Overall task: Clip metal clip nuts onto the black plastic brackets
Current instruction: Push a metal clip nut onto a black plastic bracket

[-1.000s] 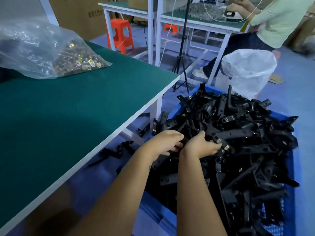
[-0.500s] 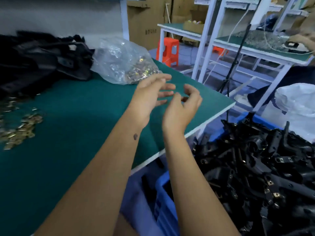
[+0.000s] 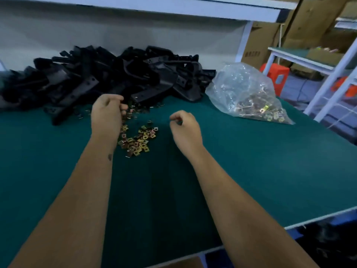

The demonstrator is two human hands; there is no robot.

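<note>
Both my hands hang over the green surface point(image 3: 251, 171). My left hand point(image 3: 107, 115) is curled above the loose clip nuts point(image 3: 138, 141); can't tell if it grips any. Right hand point(image 3: 185, 128) is curled narrow, looks empty. Black brackets point(image 3: 108, 74) are piled behind, bagged nuts point(image 3: 249, 95) to the right.

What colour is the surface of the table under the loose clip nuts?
Dark green; the table surface under the loose clip nuts shows best in the head view.

Green table point(image 3: 251, 180) bears black brackets point(image 3: 108, 78), loose clip nuts point(image 3: 139, 141), clear bag point(image 3: 249, 95).
</note>
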